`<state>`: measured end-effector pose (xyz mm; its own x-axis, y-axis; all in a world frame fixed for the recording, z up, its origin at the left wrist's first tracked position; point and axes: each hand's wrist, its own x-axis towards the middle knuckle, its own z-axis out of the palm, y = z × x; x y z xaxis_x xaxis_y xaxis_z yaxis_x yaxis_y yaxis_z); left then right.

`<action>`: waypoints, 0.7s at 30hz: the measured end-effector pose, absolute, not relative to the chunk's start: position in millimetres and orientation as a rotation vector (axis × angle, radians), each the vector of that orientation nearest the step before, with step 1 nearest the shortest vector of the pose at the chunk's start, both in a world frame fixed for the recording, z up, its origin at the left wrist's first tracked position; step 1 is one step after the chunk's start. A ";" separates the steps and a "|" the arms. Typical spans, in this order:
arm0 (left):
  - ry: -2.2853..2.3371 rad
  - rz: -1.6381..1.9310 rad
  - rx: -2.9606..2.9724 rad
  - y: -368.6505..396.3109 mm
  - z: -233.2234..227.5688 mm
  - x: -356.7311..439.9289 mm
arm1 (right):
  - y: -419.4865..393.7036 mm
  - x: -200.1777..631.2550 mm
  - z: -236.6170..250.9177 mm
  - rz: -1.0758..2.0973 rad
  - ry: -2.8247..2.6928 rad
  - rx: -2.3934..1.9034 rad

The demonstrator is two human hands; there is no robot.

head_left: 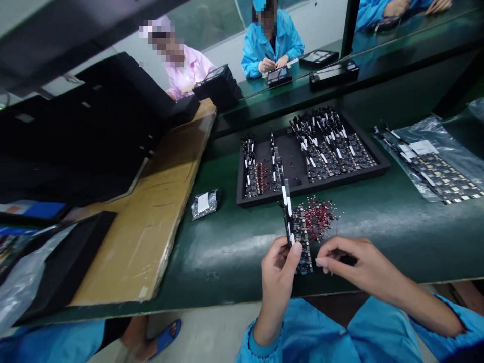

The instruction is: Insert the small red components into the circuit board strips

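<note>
1. The left hand (279, 267) grips a stack of small circuit boards (298, 237) upright between thumb and fingers, just above the near edge of the green desk (227, 247).
2. The right hand (351, 262) is pinched narrow on something too small to identify, right beside the boards.
3. A pile of tiny red components (319, 218) lies on the desk just behind the boards.
4. A black tray (295, 176) farther back holds more boards in rows.
5. A plastic bag (434, 161) with boards lies at the right; a small silver pouch (204, 203) lies left of the tray.
</note>
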<state>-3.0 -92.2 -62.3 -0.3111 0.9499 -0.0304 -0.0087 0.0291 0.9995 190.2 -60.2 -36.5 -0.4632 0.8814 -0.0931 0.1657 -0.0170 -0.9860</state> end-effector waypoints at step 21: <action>1.349 1.310 0.804 -91.6 -55.4 1.0 | -61.8 188.1 -38.2 1.511 -1.697 -1.158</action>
